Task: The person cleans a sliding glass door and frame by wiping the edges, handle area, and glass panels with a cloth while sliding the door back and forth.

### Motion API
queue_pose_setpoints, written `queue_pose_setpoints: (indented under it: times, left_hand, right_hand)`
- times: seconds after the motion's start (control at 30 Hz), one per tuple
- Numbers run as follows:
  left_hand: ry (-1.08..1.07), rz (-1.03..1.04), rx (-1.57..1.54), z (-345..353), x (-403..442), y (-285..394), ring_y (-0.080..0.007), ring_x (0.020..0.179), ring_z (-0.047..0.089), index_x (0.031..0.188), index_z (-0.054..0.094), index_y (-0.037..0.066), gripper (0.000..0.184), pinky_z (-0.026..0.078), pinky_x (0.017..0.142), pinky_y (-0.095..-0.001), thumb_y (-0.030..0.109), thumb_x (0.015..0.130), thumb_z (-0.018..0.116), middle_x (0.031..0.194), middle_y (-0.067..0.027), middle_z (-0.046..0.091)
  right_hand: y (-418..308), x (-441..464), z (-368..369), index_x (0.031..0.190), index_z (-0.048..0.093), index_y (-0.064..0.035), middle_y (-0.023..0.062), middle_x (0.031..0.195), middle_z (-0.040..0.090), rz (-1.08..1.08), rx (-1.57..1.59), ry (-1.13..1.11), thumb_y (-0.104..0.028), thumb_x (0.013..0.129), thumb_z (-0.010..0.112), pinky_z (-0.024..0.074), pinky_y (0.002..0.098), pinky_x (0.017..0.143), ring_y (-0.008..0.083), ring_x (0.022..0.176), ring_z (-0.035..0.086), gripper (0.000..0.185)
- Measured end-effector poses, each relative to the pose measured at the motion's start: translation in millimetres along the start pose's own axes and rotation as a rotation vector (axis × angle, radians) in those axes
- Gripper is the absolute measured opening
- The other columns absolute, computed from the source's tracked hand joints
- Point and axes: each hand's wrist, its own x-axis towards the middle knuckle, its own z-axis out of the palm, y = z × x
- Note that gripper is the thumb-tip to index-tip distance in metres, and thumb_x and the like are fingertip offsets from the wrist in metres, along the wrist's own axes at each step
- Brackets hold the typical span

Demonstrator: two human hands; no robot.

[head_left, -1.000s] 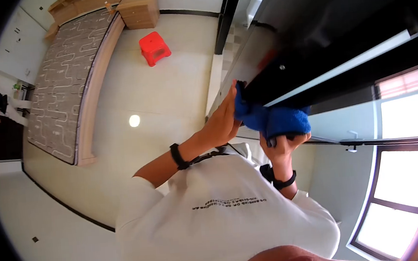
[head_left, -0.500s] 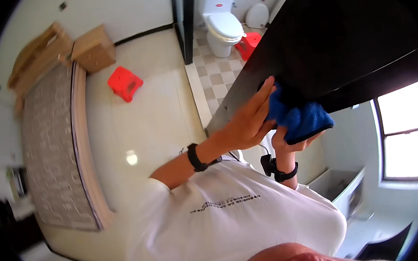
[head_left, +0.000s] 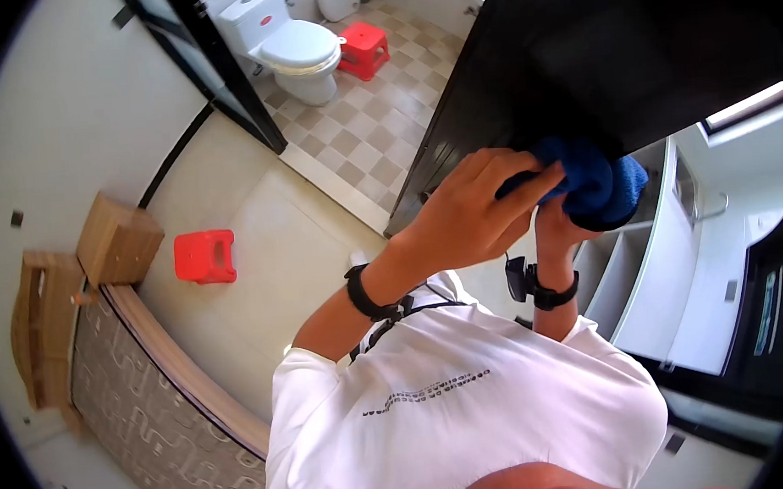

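Note:
A blue cloth [head_left: 622, 191] with a dark edging is bunched between my hands, against or just in front of a large dark panel [head_left: 634, 51]. My left hand [head_left: 476, 206] has its fingers bent onto the left side of the cloth, back of the hand towards me. Under the cloth's lower side, my right hand [head_left: 563, 229] grips it, with most of its fingers covered by the fabric. Both wrists wear black bands. Whether the cloth touches the panel cannot be made out in the dark.
A red stool [head_left: 206, 256] stands on the floor to the left, near a wooden cabinet [head_left: 120, 238] and a bed [head_left: 159, 391]. Beyond a raised doorway sill [head_left: 337, 189] are a toilet [head_left: 298, 54] and another red stool [head_left: 365, 49]. White shelving [head_left: 637, 271] is at right.
My view has turned, so the room appears rotated, with more of the bathroom showing. The cloth is more bunched, and my left fingers have curled from stretched out to bent over it.

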Motion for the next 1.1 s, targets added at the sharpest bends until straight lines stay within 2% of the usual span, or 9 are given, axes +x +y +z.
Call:
queue_pose_setpoints:
  times: [0.1, 0.33, 0.4, 0.47, 0.63, 0.83, 0.97, 1.07, 1.1]
  left_hand:
    - [-0.245, -0.104, -0.179, 11, -24, -30, -0.0271, 0.089, 0.059, 0.13, 0.056, 0.003, 0.052, 0.053, 0.077, -0.033, -0.005, 0.079, 0.066, 0.102, -0.0118, 0.053]
    - [-0.539, -0.059, -0.305, 0, -29, -65, -0.0291, 0.084, 0.061, 0.117, 0.063, 0.004, 0.04, 0.052, 0.073, -0.0381, -0.001, 0.078, 0.069, 0.097, -0.0115, 0.056]
    - [-0.583, 0.064, -0.222, -21, -4, -70, -0.0275, 0.081, 0.061, 0.12, 0.065, 0.006, 0.048, 0.053, 0.072, -0.0385, 0.001, 0.072, 0.071, 0.096, -0.0096, 0.058]
    - [-0.538, 0.169, -0.284, -42, 31, -65, -0.0261, 0.077, 0.06, 0.119, 0.067, 0.007, 0.051, 0.052, 0.07, -0.0379, 0.001, 0.068, 0.072, 0.094, -0.0079, 0.058]
    - [-0.319, 0.386, -0.335, -62, 83, -67, -0.0216, 0.069, 0.056, 0.106, 0.076, 0.008, 0.057, 0.047, 0.064, -0.0334, 0.001, 0.05, 0.068, 0.084, -0.0039, 0.055]
    - [-0.395, 0.394, -0.514, -68, 77, -120, -0.0195, 0.066, 0.055, 0.101, 0.073, 0.004, 0.042, 0.045, 0.062, -0.0323, -0.001, 0.061, 0.067, 0.08, -0.0035, 0.054]
    - [-0.564, 0.214, -0.636, -63, 49, -187, -0.0273, 0.067, 0.057, 0.085, 0.067, 0.002, 0.019, 0.046, 0.062, -0.0357, -0.003, 0.067, 0.062, 0.077, -0.0085, 0.054]
    - [-0.792, -0.14, -0.706, -70, 39, -213, -0.0332, 0.069, 0.056, 0.085, 0.063, 0.001, 0.013, 0.047, 0.064, -0.0388, -0.003, 0.073, 0.059, 0.079, -0.0123, 0.054]
    - [-0.82, -0.081, -0.715, -74, 42, -219, -0.028, 0.072, 0.057, 0.097, 0.062, -0.001, 0.022, 0.048, 0.068, -0.0334, -0.009, 0.077, 0.054, 0.088, -0.0134, 0.054]
  right_hand:
    - [-3, -18, 13, 0.106, 0.068, 0.003, 0.0066, 0.103, 0.072, -0.022, -0.14, 0.235, 0.005, 0.084, 0.068, 0.0511, 0.0319, 0.087, 0.0197, 0.09, 0.068, 0.022]
    - [-3, -65, 3, 0.108, 0.067, 0.0046, 0.0149, 0.112, 0.067, 0.097, -0.371, 0.347, -0.003, 0.081, 0.073, 0.0501, 0.0339, 0.09, 0.0246, 0.098, 0.067, 0.029]
    - [-14, -63, 3, 0.142, 0.035, 0.0025, 0.0284, 0.14, 0.046, 0.023, -0.518, 0.229, -0.002, 0.08, 0.072, 0.043, 0.0469, 0.103, 0.0399, 0.121, 0.055, 0.073]
    - [-26, -30, -3, 0.107, 0.071, -0.0038, 0.0271, 0.131, 0.048, -0.202, -0.675, 0.112, 0.0, 0.067, 0.071, 0.0442, 0.0472, 0.094, 0.0427, 0.112, 0.055, 0.04]
    - [-81, 32, 8, 0.115, 0.065, -0.0066, 0.0301, 0.133, 0.045, -0.149, -0.917, 0.09, -0.003, 0.069, 0.066, 0.0422, 0.0524, 0.095, 0.0485, 0.116, 0.049, 0.046]
    - [-89, 14, 68, 0.115, 0.066, -0.0024, 0.0291, 0.13, 0.052, 0.015, -1.071, -0.017, -0.006, 0.075, 0.065, 0.0271, 0.0585, 0.109, 0.0511, 0.126, 0.042, 0.041]
    - [-72, -29, 122, 0.111, 0.066, -0.001, 0.0237, 0.127, 0.056, 0.08, -1.064, -0.016, -0.015, 0.073, 0.077, 0.0331, 0.0604, 0.102, 0.0473, 0.121, 0.05, 0.042]
    - [-67, -43, 155, 0.113, 0.065, 0.0002, 0.0247, 0.126, 0.056, 0.151, -1.073, 0.101, -0.017, 0.076, 0.08, 0.0355, 0.0579, 0.101, 0.0464, 0.117, 0.052, 0.044]
    - [-65, -39, 160, 0.113, 0.064, 0.0007, 0.0253, 0.124, 0.056, 0.162, -1.118, 0.21, -0.016, 0.076, 0.08, 0.0368, 0.0565, 0.101, 0.0469, 0.115, 0.053, 0.043]
